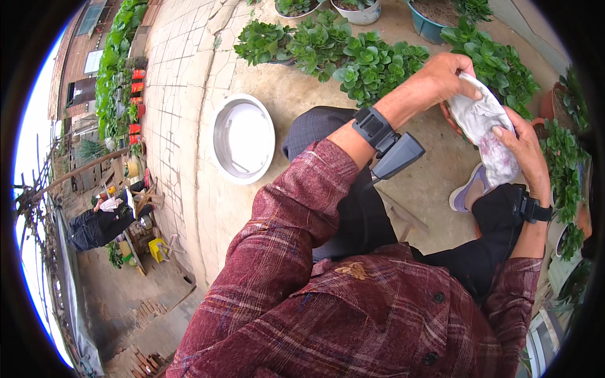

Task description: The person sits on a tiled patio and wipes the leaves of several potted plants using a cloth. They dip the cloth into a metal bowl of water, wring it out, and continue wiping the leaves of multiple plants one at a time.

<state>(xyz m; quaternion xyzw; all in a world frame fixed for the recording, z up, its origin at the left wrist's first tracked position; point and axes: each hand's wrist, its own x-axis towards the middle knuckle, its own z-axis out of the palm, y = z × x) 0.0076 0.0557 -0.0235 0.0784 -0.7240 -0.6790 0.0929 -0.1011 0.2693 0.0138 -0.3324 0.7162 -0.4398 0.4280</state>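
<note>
My left hand (444, 82) pinches the upper end of a limp, elongated white piece (484, 113), which looks like wet cloth. Pink-purple patches mark its lower part. On the right side of the same piece, my right hand (527, 146) grips its edge, thumb on the near face; some fingers are hidden behind it. The piece hangs above a purple-grey shoe (473, 186) on my foot. To the left of my knee, a round pale basin (269, 139) stands on the ground, with what looks like water inside.
Leafy potted plants (321, 45) line the ground ahead, and more pots (562, 175) stand at the right. Wooden legs (406, 215) show beneath me. Far left, another person (94, 229) sits near a yellow container (157, 250) with white material in hand. Red pots (137, 87) edge a green bed.
</note>
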